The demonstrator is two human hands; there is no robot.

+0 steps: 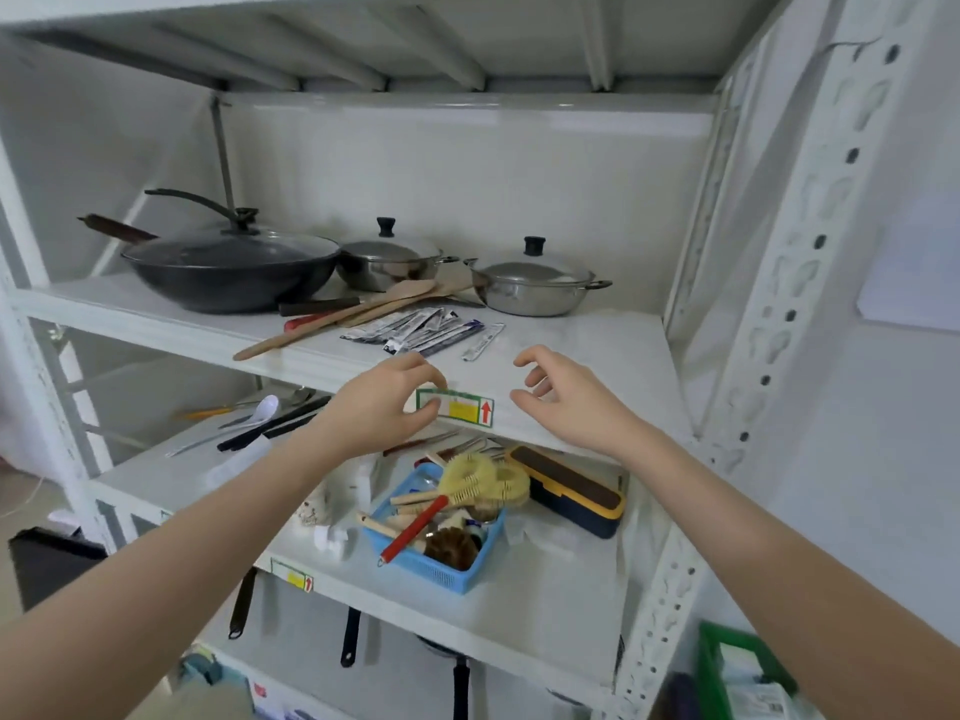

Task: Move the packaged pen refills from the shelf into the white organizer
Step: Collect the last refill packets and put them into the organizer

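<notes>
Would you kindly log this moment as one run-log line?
stage: reaching | left hand: empty | right hand: empty | clear-wrapped dark pen refill packs: untouched on white metal shelf

white shelf (597, 345), pen refills (415, 330), wok (228, 272), pots (535, 285), wooden spatulas (332, 319)

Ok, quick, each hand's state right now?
Left hand: open, fingers loosely curled, holding nothing.
Right hand: open, fingers loosely curled, holding nothing.
</notes>
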